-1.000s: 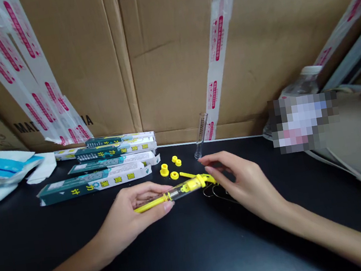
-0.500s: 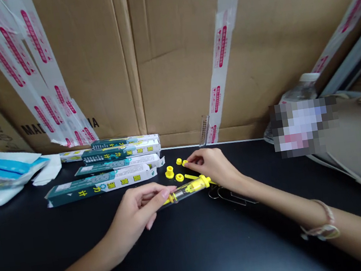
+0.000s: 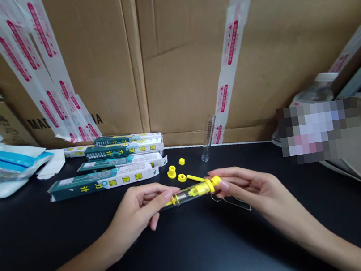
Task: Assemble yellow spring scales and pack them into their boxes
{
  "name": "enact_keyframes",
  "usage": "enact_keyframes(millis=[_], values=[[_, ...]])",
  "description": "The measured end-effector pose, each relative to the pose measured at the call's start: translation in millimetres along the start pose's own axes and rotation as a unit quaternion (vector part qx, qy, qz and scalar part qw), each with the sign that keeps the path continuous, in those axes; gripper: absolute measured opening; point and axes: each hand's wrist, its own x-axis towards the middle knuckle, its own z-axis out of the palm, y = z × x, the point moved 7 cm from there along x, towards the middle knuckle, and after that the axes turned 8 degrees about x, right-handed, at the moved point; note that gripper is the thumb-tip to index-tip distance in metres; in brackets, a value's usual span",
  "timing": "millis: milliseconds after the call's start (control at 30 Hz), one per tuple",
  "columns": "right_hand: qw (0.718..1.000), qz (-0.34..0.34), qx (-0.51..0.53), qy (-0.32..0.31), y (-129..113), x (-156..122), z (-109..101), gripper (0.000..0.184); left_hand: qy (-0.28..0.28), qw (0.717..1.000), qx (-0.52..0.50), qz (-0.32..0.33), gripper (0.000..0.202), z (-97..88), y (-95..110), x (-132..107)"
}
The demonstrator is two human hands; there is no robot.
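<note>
The left hand [image 3: 140, 209] wraps its fingers round a smooth, clear tube [image 3: 183, 197] with yellow parts inside, held over the matte black tabletop [image 3: 199, 259]. The tube's long axis runs left to right, slanting slightly away, its flanged yellow end [image 3: 210, 185] pointing toward the right hand [image 3: 247, 184]. That hand's thumb and fingertips pinch a small yellow cap [image 3: 217, 180] at this end. Beyond lie bent metal wire [image 3: 242, 206], a slim yellow rod [image 3: 195, 178] and a yellow ring [image 3: 182, 178]. Farther back, glossy printed boxes [image 3: 106, 182] lie lengthwise; a second transparent tube [image 3: 207, 140] stands before a brown cardboard carton [image 3: 180, 85].
</note>
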Motion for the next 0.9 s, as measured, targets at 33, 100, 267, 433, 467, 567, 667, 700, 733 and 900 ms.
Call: enact_keyframes(millis=[33, 100, 267, 433, 467, 567, 667, 700, 733, 900], values=[[1.000, -0.002, -0.005, 0.002, 0.3, -0.6, -0.4, 0.040, 0.002, 1.000, 0.002, -0.003, 0.041, -0.1, -0.2, -0.2], [1.000, -0.016, -0.021, 0.010, -0.4, -0.7, -1.7, 0.038, 0.003, 1.000, 0.006, -0.006, 0.042, 0.0, -0.6, -0.6], [0.999, -0.031, -0.029, 0.029, -0.7, -3.0, -4.6, 0.031, -0.008, 1.000, 0.014, -0.002, 0.040, 1.2, -1.7, -0.6], [0.999, -0.027, 0.013, 0.037, 7.0, -6.1, -3.1, 0.026, -0.014, 1.000, 0.023, -0.001, 0.040, 2.1, -2.5, 0.9], [0.999, -0.030, 0.016, 0.036, 8.1, -6.3, -2.4, 0.026, -0.016, 0.999, 0.028, -0.004, 0.040, 2.4, -3.3, 1.2], [0.999, -0.029, 0.016, 0.022, 11.4, -5.7, 0.3, 0.025, -0.022, 0.999, 0.042, -0.014, 0.041, 3.4, -5.4, 1.9], [1.000, -0.015, 0.002, 0.013, 14.2, -5.3, 1.8, 0.030, -0.026, 0.998, 0.048, -0.026, 0.040, 4.0, -5.7, 1.9], [1.000, -0.010, -0.006, 0.010, 14.9, -5.5, 2.1, 0.032, -0.028, 0.998, 0.048, -0.029, 0.040, 4.1, -5.3, 1.9], [1.000, -0.007, -0.015, 0.007, 15.4, -5.8, 2.5, 0.035, -0.030, 0.998, 0.049, -0.031, 0.040, 4.3, -4.8, 1.9], [0.999, 0.012, -0.052, -0.005, 18.7, -8.3, 4.0, 0.046, -0.053, 0.997, 0.041, -0.027, 0.042, 6.5, -2.8, 1.8]])
